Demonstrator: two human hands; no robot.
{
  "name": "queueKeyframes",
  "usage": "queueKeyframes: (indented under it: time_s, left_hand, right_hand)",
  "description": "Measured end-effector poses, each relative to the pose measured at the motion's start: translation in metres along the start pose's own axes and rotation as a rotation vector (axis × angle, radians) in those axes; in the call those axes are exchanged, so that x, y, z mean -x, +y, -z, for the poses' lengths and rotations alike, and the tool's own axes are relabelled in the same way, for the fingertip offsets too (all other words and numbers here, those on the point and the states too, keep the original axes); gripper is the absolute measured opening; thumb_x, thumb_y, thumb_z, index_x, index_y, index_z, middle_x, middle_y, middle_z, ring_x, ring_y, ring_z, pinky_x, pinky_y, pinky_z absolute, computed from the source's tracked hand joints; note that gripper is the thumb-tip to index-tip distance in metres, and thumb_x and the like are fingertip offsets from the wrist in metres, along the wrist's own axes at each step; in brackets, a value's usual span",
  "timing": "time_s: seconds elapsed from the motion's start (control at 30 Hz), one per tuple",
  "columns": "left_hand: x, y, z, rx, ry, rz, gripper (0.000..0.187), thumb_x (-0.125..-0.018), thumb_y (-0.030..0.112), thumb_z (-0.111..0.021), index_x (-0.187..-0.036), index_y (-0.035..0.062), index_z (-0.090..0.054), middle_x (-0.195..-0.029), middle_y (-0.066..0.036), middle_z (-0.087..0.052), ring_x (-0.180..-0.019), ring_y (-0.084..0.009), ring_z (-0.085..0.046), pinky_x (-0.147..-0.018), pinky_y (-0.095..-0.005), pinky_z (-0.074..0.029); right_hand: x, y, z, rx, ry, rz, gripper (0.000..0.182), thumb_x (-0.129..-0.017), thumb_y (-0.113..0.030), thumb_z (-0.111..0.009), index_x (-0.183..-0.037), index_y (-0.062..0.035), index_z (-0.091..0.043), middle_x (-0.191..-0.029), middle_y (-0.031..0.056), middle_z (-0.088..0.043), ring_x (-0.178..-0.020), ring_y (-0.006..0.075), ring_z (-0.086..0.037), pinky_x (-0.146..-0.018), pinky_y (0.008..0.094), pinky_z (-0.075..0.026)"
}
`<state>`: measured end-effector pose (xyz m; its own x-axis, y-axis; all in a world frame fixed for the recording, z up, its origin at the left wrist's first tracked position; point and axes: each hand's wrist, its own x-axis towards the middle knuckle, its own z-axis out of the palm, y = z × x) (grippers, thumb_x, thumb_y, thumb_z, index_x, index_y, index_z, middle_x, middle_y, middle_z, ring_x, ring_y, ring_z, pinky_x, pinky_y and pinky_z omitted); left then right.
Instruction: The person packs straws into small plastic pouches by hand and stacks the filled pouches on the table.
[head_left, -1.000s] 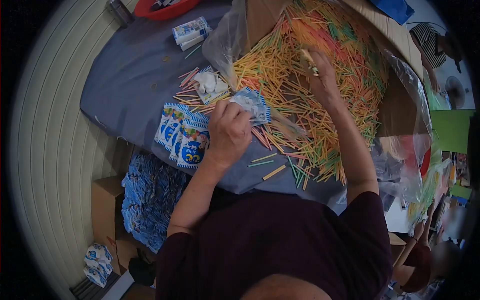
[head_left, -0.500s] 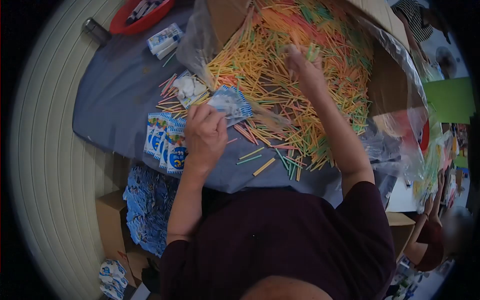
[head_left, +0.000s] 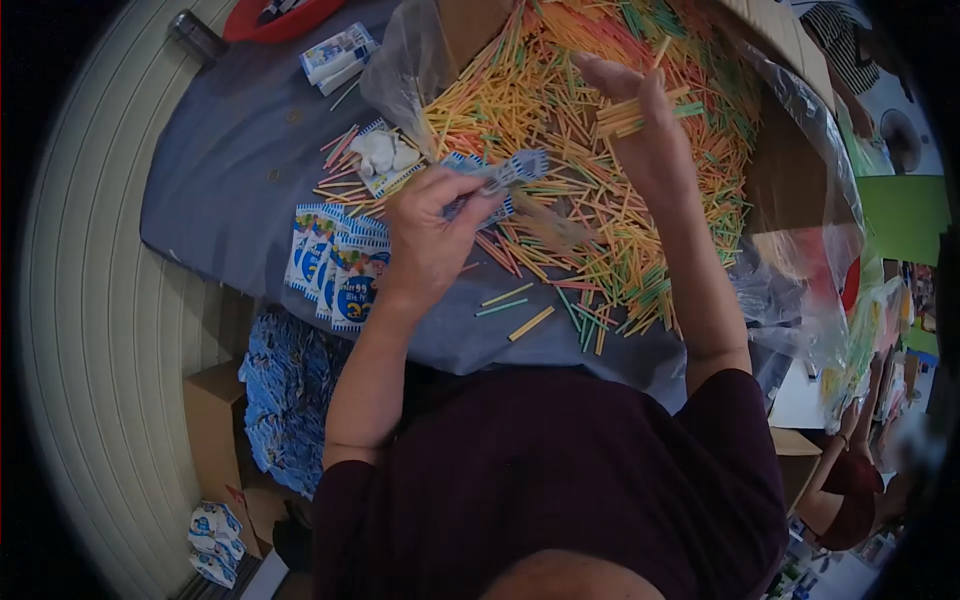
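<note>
My left hand pinches a small blue-and-white packet between thumb and fingers, at the near left edge of a large heap of coloured sticks. Above the heap, my right hand has several yellow and green sticks lying across its palm and fingers. Printed packets overlap in a row to the left of my left wrist. Just beyond my left hand, a crumpled white wad rests on a yellowish packet. A few loose sticks lie on the grey cloth between my forearms.
A red bowl and a metal cylinder are at the far left, near white-and-blue packs. Clear plastic drapes the right side. Below left is a box of blue packets. Other people are at the right edge.
My right hand has lifted back slightly and turned, now showing sticks across its palm. My left hand has moved a little right, and the packet in it has tilted.
</note>
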<state>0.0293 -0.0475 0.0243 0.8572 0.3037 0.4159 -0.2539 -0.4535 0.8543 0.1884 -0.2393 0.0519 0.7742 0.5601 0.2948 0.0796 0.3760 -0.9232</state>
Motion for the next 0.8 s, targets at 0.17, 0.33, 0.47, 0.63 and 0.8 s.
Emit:
queueKeyframes:
  time_s: [0.17, 0.33, 0.47, 0.63, 0.8]
  left_hand:
    - [-0.017, 0.011, -0.033, 0.365, -0.066, 0.168, 0.013, -0.080, -0.006, -0.073, -0.093, -0.0048, -0.070, -0.085, -0.005, -0.066, -0.078, -0.0105, -0.062, -0.071, -0.0221, -0.050]
    - [-0.017, 0.005, -0.051, 0.412, -0.017, 0.080, 0.015, -0.077, -0.002, -0.076, -0.092, -0.0019, -0.073, -0.078, -0.006, -0.066, -0.071, -0.0114, -0.063, -0.063, -0.0241, -0.049]
    - [-0.018, 0.003, -0.053, 0.264, -0.024, -0.022, 0.016, -0.074, -0.003, -0.077, -0.090, -0.0009, -0.073, -0.076, -0.008, -0.066, -0.070, -0.0146, -0.064, -0.063, -0.0264, -0.050]
    - [-0.021, 0.001, -0.054, 0.068, -0.043, -0.139, 0.016, -0.074, -0.003, -0.076, -0.090, -0.0010, -0.073, -0.077, -0.009, -0.066, -0.069, -0.0160, -0.064, -0.063, -0.0275, -0.050]
    - [-0.022, 0.008, -0.061, 0.399, -0.053, 0.187, 0.014, -0.078, -0.003, -0.074, -0.091, -0.0014, -0.073, -0.080, -0.007, -0.068, -0.072, -0.0120, -0.064, -0.064, -0.0254, -0.050]
  right_hand:
    - [0.008, -0.019, -0.030, -0.130, -0.049, -0.005, 0.054, -0.103, -0.045, -0.037, -0.128, -0.0015, -0.056, -0.136, 0.0115, -0.054, -0.130, 0.0211, -0.044, -0.107, 0.0400, -0.035]
    - [0.012, -0.009, -0.029, -0.036, -0.089, 0.024, 0.060, -0.102, -0.054, -0.034, -0.123, -0.0028, -0.058, -0.137, 0.0164, -0.053, -0.129, 0.0230, -0.046, -0.098, 0.0389, -0.040]
    - [0.011, -0.006, -0.023, -0.128, -0.003, -0.084, 0.052, -0.102, -0.049, -0.038, -0.115, -0.0032, -0.060, -0.123, 0.0165, -0.062, -0.117, 0.0235, -0.055, -0.096, 0.0386, -0.042]
    - [0.013, -0.008, -0.015, -0.130, -0.006, -0.141, 0.046, -0.102, -0.045, -0.041, -0.110, -0.0040, -0.061, -0.112, 0.0159, -0.066, -0.107, 0.0228, -0.060, -0.094, 0.0369, -0.044]
    - [0.018, -0.006, -0.026, 0.245, 0.080, -0.012, 0.041, -0.100, -0.034, -0.049, -0.098, 0.0008, -0.070, -0.101, 0.0105, -0.070, -0.100, 0.0183, -0.063, -0.092, 0.0354, -0.046]
